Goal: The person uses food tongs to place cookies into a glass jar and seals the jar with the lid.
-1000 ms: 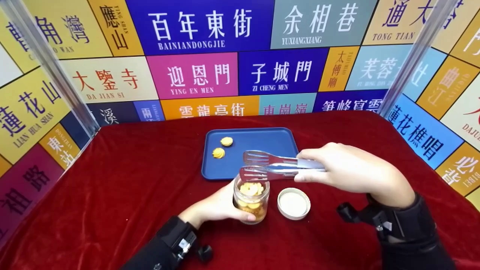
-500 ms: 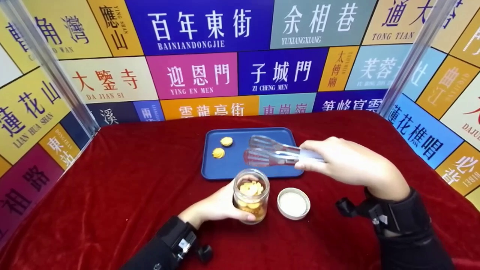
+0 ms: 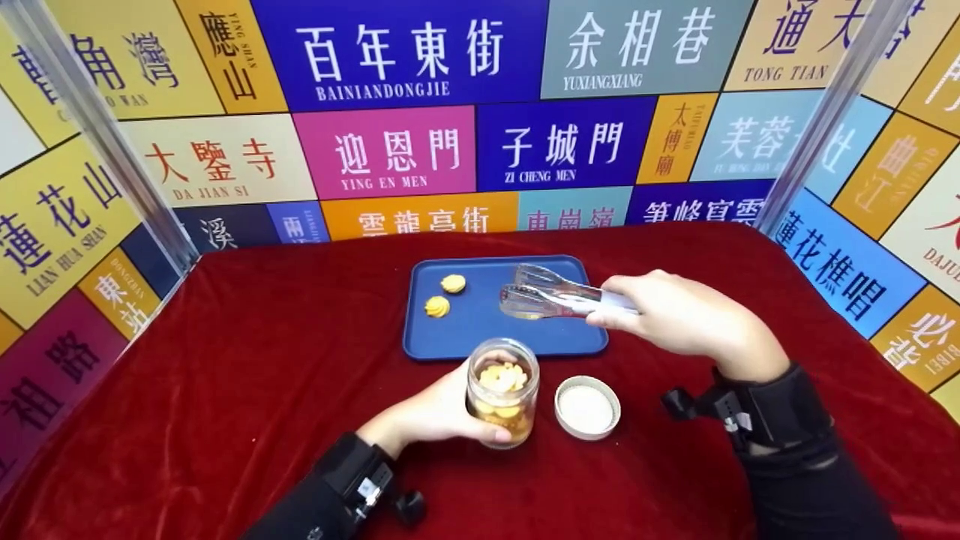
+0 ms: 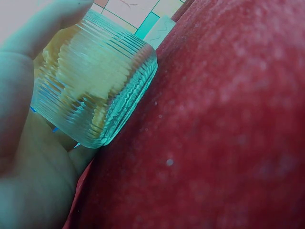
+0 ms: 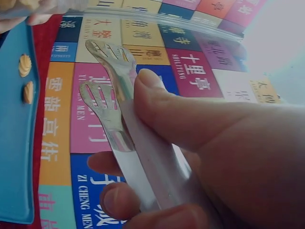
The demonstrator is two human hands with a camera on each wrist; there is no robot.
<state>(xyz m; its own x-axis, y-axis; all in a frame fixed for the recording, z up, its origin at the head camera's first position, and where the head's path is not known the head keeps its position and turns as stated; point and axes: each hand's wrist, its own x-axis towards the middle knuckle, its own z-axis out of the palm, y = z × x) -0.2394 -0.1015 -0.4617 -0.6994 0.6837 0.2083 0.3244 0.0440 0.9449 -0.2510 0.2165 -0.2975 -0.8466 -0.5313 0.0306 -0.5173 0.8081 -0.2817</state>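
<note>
My left hand (image 3: 439, 409) grips a clear glass jar (image 3: 519, 433) from its left side, thumb across the front. Piped cookies (image 3: 502, 377) fill much of the open jar; its ribbed wall (image 4: 95, 71) shows in the left wrist view. In my right hand (image 3: 667, 311) is a pair of metal tongs (image 3: 611, 301), pinched between thumb and fingers, their slotted ends a little apart. The right wrist view shows nothing between those ends. They overlap the right part of a blue tray (image 3: 480, 334). Two piped cookies, one nearer (image 3: 437, 306) and one farther (image 3: 453, 283), lie on its left side.
A round lid (image 3: 587, 409) lies inside up on the red cloth (image 3: 300, 337), right of the jar. Panels with printed characters (image 3: 405, 150) stand behind and at both sides, with metal posts (image 3: 817, 127) at the corners.
My right hand has drawn the tongs back from over the jar mouth, away from me and slightly right, to over the tray. The left hand and jar have stayed put.
</note>
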